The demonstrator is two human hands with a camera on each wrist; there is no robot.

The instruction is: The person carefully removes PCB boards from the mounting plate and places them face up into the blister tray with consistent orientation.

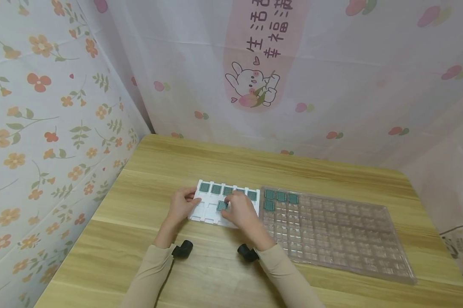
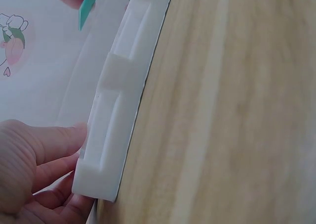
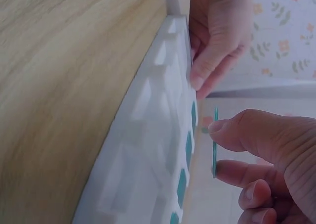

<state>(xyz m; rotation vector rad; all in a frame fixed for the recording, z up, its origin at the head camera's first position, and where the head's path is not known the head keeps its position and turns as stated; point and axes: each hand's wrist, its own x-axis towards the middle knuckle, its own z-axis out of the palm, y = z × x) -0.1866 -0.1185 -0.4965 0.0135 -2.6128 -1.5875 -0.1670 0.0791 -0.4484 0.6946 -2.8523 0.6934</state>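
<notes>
Here, inboard of the left edge of the desk (image 1: 131, 205), the left grip (image 1: 181, 205) clasps the left end of the white tray (image 1: 199, 211), presumably steadying it, while the right grip (image 1: 242, 209) edge-pinches a green chip (image 1: 221, 206) above.

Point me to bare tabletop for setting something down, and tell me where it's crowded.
Bare wooden table lies left of the left hand, and behind the white tray and clear tray, toward the cloth. Crowded: where the trays sit close together, and over the white tray, where the right hand pinches a green square.
</notes>
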